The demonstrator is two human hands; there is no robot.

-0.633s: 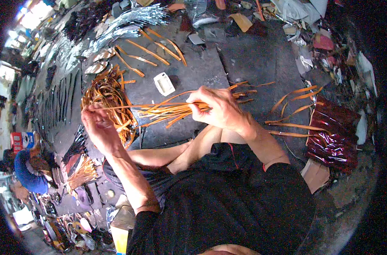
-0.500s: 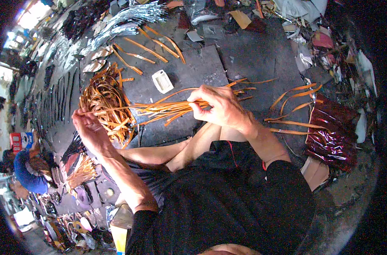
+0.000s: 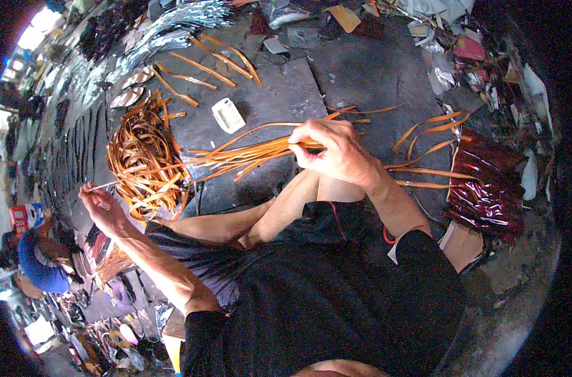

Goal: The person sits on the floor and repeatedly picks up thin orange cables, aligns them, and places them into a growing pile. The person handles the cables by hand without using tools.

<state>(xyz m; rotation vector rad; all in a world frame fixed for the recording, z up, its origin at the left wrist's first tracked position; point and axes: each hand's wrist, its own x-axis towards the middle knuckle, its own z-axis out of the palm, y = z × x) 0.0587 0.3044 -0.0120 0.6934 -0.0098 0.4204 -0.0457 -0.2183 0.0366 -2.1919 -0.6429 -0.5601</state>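
My right hand point(image 3: 336, 151) is closed round a bundle of orange-brown strips point(image 3: 254, 152), over my crossed legs. Their loose ends fan out toward the left, and a few poke out beyond the hand on the right. My left hand point(image 3: 104, 210), out at the far left, pinches the end of one thin strip point(image 3: 104, 186) that runs taut toward the bundle. Between the hands, behind that strip, lies a tangled heap of the same glossy strips point(image 3: 144, 147). The fingertips of the left hand are small in view.
A small white tray-like block point(image 3: 228, 115) sits on the dark mat point(image 3: 280, 88). Several separate strips point(image 3: 204, 68) lie beyond it. Other strips reach a dark red shiny sheet point(image 3: 487, 188) at right. Silvery strips point(image 3: 185, 22) lie far left; a person in blue point(image 3: 41, 261) is at the left edge.
My left hand has moved left and down, drawing the pinched strip out farther from the bundle. The right hand keeps its hold and has shifted slightly right in the picture.
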